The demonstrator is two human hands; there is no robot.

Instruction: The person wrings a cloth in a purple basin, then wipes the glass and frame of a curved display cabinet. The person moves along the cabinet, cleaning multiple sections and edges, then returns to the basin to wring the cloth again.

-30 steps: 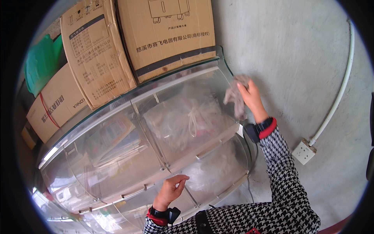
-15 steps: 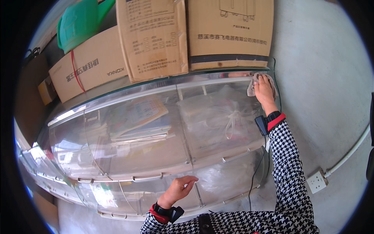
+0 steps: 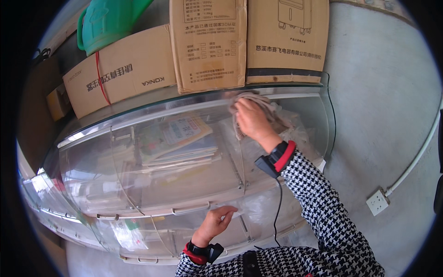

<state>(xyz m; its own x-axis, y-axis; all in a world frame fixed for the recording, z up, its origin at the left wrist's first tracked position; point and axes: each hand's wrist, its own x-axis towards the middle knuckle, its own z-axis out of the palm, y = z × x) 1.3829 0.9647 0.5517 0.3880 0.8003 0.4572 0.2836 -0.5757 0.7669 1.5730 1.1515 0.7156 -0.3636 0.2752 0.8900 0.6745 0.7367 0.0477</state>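
Observation:
A greyish-brown cloth is bunched under my right hand, whose fingers press it against the top edge of a clear-fronted display case. Lower down, my left hand hovers in front of the case, close to a metal handle. Its fingers are loosely bent, with the thumb a little apart, and I see nothing held in them. Behind the clear panels lie a stack of booklets and pale plastic bags.
Cardboard boxes stand along the case's top, with a green watering can on the left one. A grey wall with a white socket rises at the right. A black cable hangs from my right wrist strap.
My right hand has slid the cloth leftward along the top edge, away from the right corner. The view has shifted slightly; my left hand stays low by the case front.

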